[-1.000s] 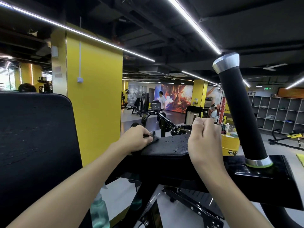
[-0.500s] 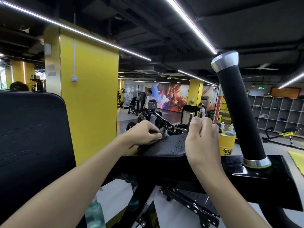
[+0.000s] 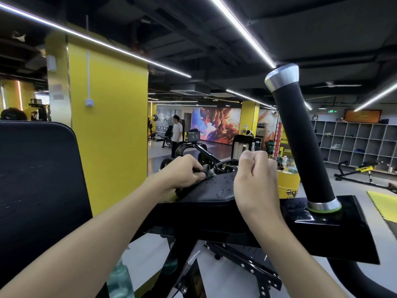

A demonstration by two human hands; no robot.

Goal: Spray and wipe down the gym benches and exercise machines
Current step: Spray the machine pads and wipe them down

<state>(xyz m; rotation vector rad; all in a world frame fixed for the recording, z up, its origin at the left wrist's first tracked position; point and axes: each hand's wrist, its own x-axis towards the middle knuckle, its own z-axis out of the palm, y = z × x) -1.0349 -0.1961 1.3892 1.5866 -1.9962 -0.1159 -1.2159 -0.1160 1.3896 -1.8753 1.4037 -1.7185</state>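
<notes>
Right now the pad point(image 3: 214, 190) is lying flat at the middle of the machine, between the backrest point(image 3: 36, 179) on the left and the handle point(image 3: 300, 136) on the right. Droplets are beading across its top, so I judge the spraying done here and the wiping only starting.

The cloth point(image 3: 206, 169), dark and bunched, is sitting on the pad's far left part. The left hand point(image 3: 182, 172) is pressing it down there, fingers curled over it and clamped on it. This is probably so that one stroke across the top is taking the wet along with it. The right hand point(image 3: 253, 179) is resting at the pad's right end, fingers rolled together into a tight fist with nothing showing inside. It is likely bracing the body while the other arm is reaching.

Just right of the fist, the handle is rising tilted from a glossy plate point(image 3: 335, 220), which is looking speckled too and may be needing the cloth next. Under the left forearm a greenish, see-through shape point(image 3: 120, 280) is showing. It is too blurred to tell whether it is the spray bottle.

Farther out, a yellow pillar point(image 3: 111, 125) is standing behind the backrest, a yellow drum point(image 3: 287, 186) is sitting beyond the pad, and a person point(image 3: 177, 134) is standing among machines well apart.
</notes>
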